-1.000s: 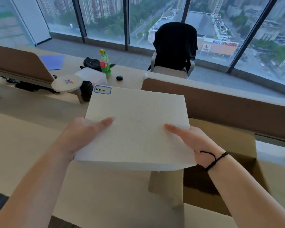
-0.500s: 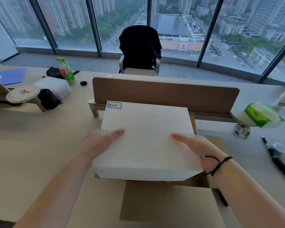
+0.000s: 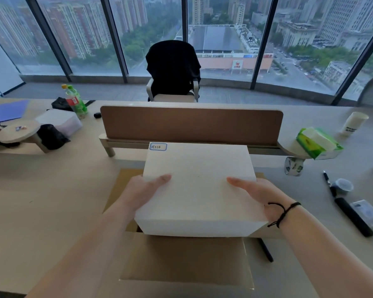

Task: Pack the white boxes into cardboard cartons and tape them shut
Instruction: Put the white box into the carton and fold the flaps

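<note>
I hold a flat white box (image 3: 197,186) with a small "H016" label at its far left corner. My left hand (image 3: 143,191) grips its left edge, thumb lying on the lid. My right hand (image 3: 260,195), with a black cord round the wrist, grips the right edge the same way. The box hangs level over an open cardboard carton (image 3: 125,186) on the desk and covers most of the opening. The carton's near flap (image 3: 185,261) lies spread towards me and its left flap shows beside my left hand.
A brown desk divider (image 3: 192,125) stands just behind the carton. At the right lie a green tissue pack (image 3: 317,143), a paper cup (image 3: 354,123), a black marker (image 3: 353,217) and a pen (image 3: 265,250). At the far left are a green bottle (image 3: 74,101) and a translucent container (image 3: 59,122).
The white box has travelled right and come down over the open carton, both hands keeping their hold. The view has swung right, bringing the divider and the tissue pack into sight.
</note>
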A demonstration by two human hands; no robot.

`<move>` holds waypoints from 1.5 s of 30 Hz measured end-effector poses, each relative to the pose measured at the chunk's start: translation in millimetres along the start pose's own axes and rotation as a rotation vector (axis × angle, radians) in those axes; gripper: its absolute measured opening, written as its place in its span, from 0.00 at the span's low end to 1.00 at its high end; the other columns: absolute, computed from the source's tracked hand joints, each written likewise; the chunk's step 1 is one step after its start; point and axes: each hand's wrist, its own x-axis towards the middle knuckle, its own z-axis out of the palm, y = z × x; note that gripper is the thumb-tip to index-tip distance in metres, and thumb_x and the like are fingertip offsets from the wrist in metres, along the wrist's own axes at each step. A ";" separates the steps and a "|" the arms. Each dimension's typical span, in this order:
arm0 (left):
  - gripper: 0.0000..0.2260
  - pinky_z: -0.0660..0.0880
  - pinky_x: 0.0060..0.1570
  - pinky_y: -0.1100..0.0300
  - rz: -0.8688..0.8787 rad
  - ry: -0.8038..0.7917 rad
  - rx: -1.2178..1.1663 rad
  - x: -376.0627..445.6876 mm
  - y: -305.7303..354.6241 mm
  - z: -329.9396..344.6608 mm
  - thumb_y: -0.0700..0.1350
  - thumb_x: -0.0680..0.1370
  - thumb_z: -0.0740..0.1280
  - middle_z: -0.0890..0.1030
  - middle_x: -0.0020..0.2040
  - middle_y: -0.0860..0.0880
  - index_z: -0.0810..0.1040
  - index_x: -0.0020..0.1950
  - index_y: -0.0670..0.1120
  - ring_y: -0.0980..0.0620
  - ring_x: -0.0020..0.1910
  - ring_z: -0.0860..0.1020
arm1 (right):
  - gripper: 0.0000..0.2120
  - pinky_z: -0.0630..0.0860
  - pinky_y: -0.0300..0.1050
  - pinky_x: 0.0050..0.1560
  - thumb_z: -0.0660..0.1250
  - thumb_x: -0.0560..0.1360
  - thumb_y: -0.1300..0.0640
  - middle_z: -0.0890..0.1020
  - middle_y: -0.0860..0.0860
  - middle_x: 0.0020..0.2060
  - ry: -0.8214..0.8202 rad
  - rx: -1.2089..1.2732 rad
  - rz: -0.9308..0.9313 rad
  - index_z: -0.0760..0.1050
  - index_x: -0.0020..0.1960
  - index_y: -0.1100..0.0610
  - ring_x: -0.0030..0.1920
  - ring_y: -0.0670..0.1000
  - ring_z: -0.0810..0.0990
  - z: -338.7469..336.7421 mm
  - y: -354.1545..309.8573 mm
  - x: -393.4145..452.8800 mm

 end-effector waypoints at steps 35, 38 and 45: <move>0.23 0.79 0.49 0.51 -0.037 0.108 0.555 74.9 -89.1 10.0 0.61 0.74 0.73 0.82 0.52 0.48 0.75 0.55 0.44 0.46 0.51 0.81 | 0.16 0.83 0.51 0.47 0.78 0.69 0.46 0.86 0.47 0.49 0.292 -0.368 0.026 0.80 0.53 0.50 0.49 0.50 0.83 56.3 72.4 76.9; 0.27 0.75 0.53 0.53 -0.043 0.069 0.701 72.7 -89.6 24.1 0.57 0.79 0.69 0.79 0.62 0.41 0.69 0.67 0.39 0.42 0.61 0.78 | 0.26 0.80 0.50 0.53 0.76 0.72 0.45 0.81 0.52 0.57 0.297 -0.539 0.051 0.72 0.62 0.57 0.56 0.54 0.80 66.7 76.8 84.8; 0.39 0.70 0.64 0.55 -0.076 0.056 0.840 58.6 -86.7 38.1 0.58 0.83 0.59 0.63 0.76 0.35 0.46 0.80 0.33 0.42 0.72 0.70 | 0.51 0.66 0.54 0.72 0.73 0.74 0.44 0.59 0.62 0.75 0.299 -0.647 0.085 0.44 0.80 0.65 0.74 0.60 0.63 87.8 85.5 85.8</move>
